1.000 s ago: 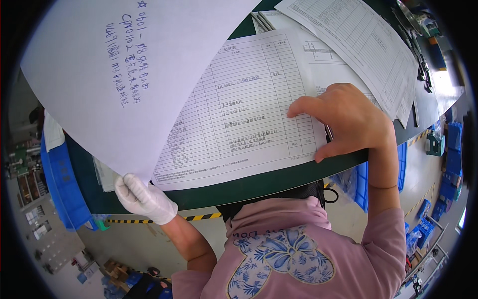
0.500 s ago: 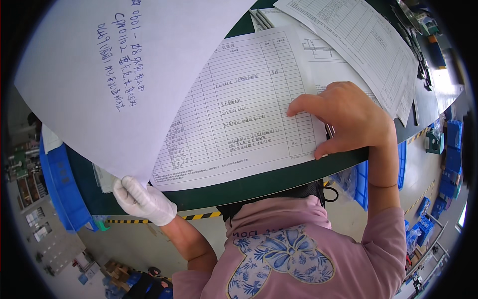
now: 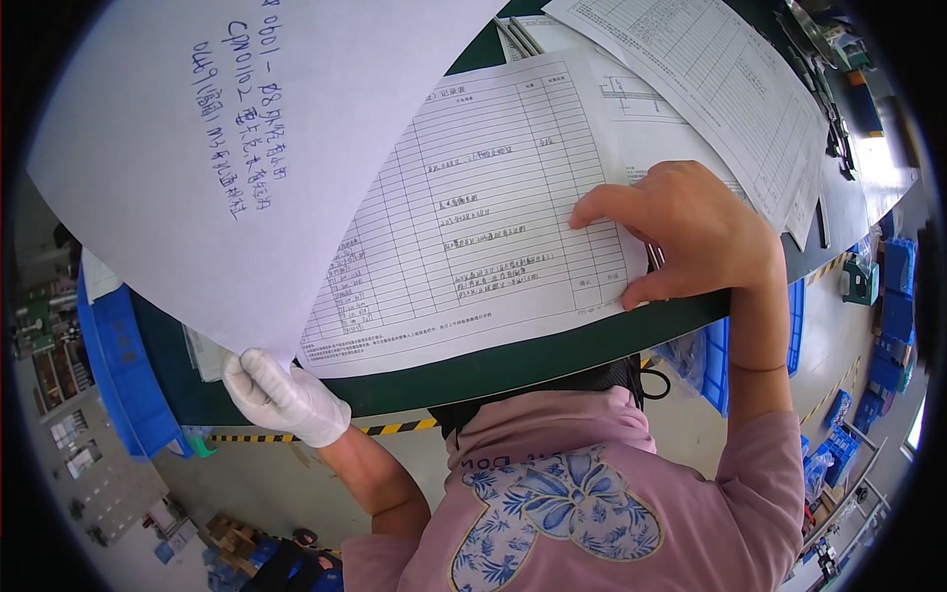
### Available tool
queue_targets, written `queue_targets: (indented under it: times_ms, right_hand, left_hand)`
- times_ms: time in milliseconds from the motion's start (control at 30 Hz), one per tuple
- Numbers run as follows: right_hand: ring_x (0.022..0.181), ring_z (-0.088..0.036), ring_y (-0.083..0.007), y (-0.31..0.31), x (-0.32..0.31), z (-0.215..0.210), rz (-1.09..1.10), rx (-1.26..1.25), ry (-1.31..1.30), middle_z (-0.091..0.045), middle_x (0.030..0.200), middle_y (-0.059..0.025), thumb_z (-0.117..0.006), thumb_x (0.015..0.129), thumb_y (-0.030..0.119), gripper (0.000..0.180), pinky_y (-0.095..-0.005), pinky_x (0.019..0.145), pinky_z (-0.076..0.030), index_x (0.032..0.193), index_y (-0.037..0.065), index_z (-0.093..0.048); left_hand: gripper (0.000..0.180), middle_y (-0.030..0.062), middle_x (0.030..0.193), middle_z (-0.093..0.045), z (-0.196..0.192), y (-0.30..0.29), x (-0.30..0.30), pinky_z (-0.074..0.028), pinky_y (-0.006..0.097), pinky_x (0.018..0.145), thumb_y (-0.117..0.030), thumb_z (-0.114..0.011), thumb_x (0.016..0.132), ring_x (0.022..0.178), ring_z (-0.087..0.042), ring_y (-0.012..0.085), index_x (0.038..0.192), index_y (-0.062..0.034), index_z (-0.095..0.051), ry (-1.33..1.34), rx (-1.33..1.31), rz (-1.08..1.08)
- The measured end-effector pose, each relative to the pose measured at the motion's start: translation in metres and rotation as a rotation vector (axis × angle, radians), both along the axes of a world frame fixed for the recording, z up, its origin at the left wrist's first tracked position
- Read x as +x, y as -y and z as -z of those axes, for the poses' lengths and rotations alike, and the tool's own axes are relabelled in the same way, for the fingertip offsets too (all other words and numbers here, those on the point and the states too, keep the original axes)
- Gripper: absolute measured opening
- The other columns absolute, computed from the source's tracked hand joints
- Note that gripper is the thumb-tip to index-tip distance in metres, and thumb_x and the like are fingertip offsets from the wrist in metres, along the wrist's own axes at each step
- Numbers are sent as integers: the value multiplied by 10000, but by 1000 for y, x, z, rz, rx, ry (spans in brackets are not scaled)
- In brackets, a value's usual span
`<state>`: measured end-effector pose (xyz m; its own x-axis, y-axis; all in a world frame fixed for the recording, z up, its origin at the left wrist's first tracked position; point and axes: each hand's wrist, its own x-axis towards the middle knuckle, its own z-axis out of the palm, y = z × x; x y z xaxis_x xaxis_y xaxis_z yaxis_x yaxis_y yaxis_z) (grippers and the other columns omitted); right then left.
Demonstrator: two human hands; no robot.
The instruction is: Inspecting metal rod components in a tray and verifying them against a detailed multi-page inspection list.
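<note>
My left hand [image 3: 286, 398], in a white glove, pinches the lower corner of a lifted paper sheet [image 3: 168, 168] with handwriting in dark ink. The raised sheet covers the left part of a printed form [image 3: 414, 326], whose ruled rows carry some handwritten entries. Bare and with fingers apart, my right hand [image 3: 695, 232] rests at the form's right edge. Its forefinger and thumb touch the paper and hold nothing between them. Some thin metal rods [image 3: 654, 258] show partly under that hand.
The green table [image 3: 473, 380] has a curved-looking near edge. More printed sheets [image 3: 710, 89] overlap at the back right, beside dark metal tools [image 3: 834, 118]. Metal rods [image 3: 523, 37] lie at the back. A blue bin [image 3: 123, 365] stands left of the table.
</note>
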<state>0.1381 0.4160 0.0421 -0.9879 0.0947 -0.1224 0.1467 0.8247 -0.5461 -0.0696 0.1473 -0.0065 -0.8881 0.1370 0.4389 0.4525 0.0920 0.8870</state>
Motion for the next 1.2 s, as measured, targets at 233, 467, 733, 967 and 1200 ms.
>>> queue_targets:
  times_ms: [233, 467, 733, 967, 1200]
  right_hand:
    - [582, -536, -276, -1, 0, 0, -5, 2, 15, -549, 611, -49, -777, 455, 192, 591, -355, 561, -390, 1008, 144, -574]
    - [605, -548, -287, -1, -2, -2, -6, -28, 17, -556, 623, -65, -762, 489, 186, 561, -370, 563, -398, 1011, 143, -561]
    - [623, -558, -293, -2, -2, -2, -12, -36, 54, -551, 609, -67, -743, 520, 175, 538, -385, 581, -401, 1019, 148, -544]
    - [585, -541, -274, -2, -1, 0, 10, -42, 57, -555, 611, -55, -774, 479, 206, 564, -352, 564, -392, 1002, 139, -573]
    - [591, -545, -270, -1, -1, -1, 9, -16, 72, -557, 612, -53, -773, 482, 206, 566, -355, 567, -395, 1007, 140, -573]
  left_hand:
    - [166, 21, 806, -440, 2, 4, -1, -384, 269, 738, -162, -466, 887, 777, -423, 122, 826, -8, -475, 0, 7, 9]
    - [174, 32, 812, -450, 1, 1, 0, -387, 272, 723, -168, -471, 886, 769, -429, 129, 833, -3, -480, -7, 2, -1]
    - [176, 37, 817, -454, 2, 2, 0, -382, 277, 723, -166, -464, 885, 775, -428, 132, 835, 1, -487, -18, 6, 0]
    - [180, 45, 820, -481, 2, 0, 1, -386, 268, 715, -169, -471, 887, 771, -442, 124, 846, 5, -488, -30, 14, -4]
    - [188, 45, 794, -486, 2, 0, -1, -385, 251, 681, -174, -473, 891, 743, -437, 114, 835, 5, -485, -55, 10, -14]
